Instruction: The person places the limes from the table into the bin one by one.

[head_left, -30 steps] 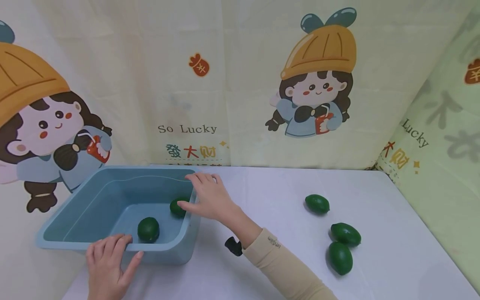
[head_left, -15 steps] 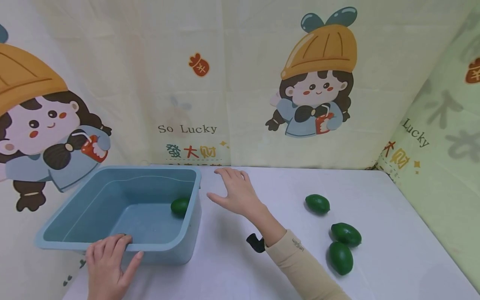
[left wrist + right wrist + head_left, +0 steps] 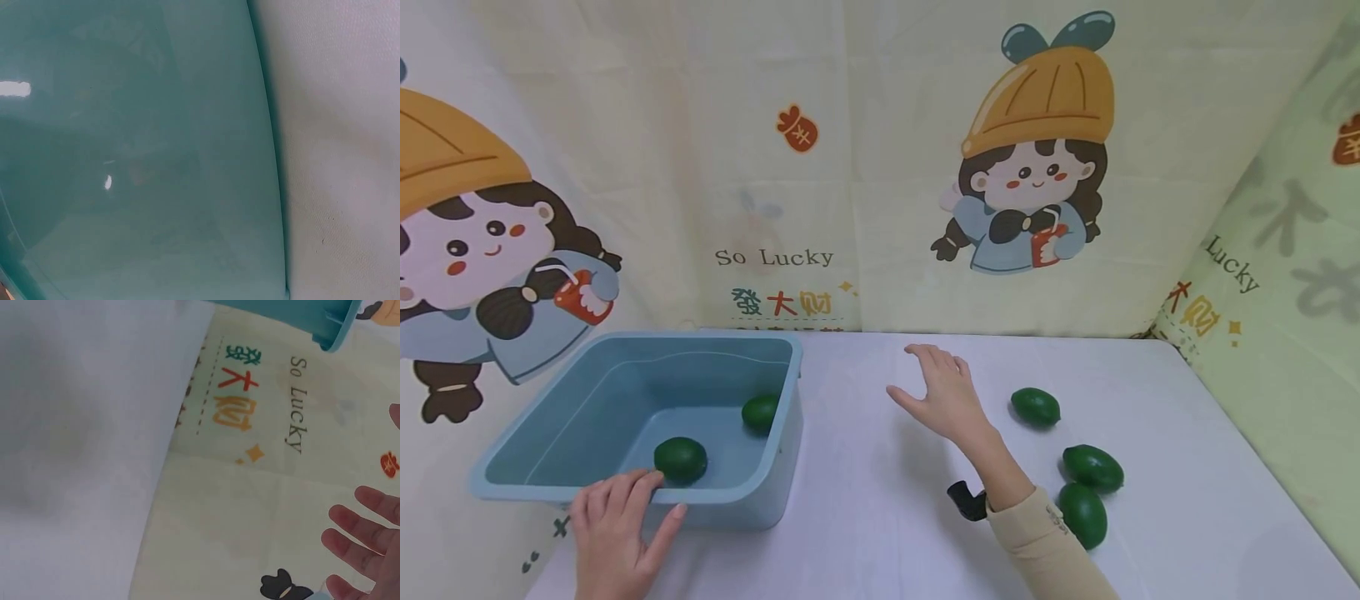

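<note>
Across a white table [image 3: 865,533], to the right, lies a lone dark green lime [image 3: 1035,409], with a pair of limes [image 3: 1092,468] nearer the viewer. Two more limes [image 3: 681,460] sit inside a blue plastic tub [image 3: 788,475] at left. The right hand [image 3: 946,398] hovers near the lone lime, thumb and fingers wide apart, holding nothing; the left hand [image 3: 613,533] rests loosely on the tub's near rim, thumb spread. The limes look light, firm and liable to roll; gripping round the fat middle should suit.
</note>
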{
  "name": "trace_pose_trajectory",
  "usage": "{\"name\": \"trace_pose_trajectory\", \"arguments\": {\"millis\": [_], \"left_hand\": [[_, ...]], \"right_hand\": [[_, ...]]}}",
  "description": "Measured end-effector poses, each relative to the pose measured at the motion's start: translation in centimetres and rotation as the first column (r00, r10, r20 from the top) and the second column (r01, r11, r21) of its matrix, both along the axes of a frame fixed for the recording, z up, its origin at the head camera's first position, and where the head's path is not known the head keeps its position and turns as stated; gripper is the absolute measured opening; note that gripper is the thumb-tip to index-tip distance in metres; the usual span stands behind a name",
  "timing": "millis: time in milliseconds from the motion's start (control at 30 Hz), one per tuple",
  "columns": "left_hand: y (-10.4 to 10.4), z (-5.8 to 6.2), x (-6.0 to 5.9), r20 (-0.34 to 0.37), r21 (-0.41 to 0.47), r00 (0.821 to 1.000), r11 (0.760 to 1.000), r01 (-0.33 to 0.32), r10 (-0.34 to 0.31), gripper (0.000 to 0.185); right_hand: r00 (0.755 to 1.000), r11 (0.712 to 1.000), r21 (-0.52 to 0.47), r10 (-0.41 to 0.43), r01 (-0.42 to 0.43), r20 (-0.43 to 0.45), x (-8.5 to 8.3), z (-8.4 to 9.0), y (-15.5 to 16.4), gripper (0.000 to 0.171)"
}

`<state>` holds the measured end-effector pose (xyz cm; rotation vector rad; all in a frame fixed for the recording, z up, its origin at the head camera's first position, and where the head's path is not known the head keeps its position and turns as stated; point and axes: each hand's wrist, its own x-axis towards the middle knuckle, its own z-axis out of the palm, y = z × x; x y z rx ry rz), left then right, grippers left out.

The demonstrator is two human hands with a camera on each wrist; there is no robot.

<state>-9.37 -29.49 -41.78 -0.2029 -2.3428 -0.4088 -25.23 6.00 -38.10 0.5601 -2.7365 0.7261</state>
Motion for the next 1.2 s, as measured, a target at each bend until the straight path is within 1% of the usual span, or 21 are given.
{"name": "trace_pose_trajectory", "arguments": {"millis": [133,367,600,833,967,1200], "left_hand": [[0.0,-0.1,0.0,-0.017,0.002,1.0,1.0,0.005,-0.005,0.066],[0.1,0.0,0.1,0.008,-0.002,1.0,1.0,-0.016,0.016,0.063],[0.2,0.1,0.2,0.019,-0.001,1.0,1.0,-0.024,0.024,0.06],[0.2,0.1,0.1,-0.001,-0.003,1.0,1.0,-0.016,0.016,0.063],[0.2,0.0,0.1,-0.006,0.0,1.0,1.0,-0.014,0.014,0.063],[0.3,0.0,0.1,-0.004,0.009,1.0,1.0,-0.013,0.013,0.06]], "right_hand": [[1.0,0.999,-0.019,-0.029,0.029,-0.002,0.2,-0.3,1.7,0.061],[0.997,0.996,-0.038,-0.078,0.078,-0.017,0.8,-0.8,4.0,0.062],[0.991,0.991,-0.037,-0.131,0.129,-0.035,1.6,-1.9,6.2,0.063],[0.984,0.985,-0.039,-0.17,0.167,-0.06,2.3,-2.8,7.8,0.062],[0.979,0.982,-0.057,-0.185,0.181,-0.083,2.9,-3.3,8.7,0.06],[0.972,0.972,-0.1,-0.222,0.214,-0.078,4.5,-4.4,10.6,0.059]]}}
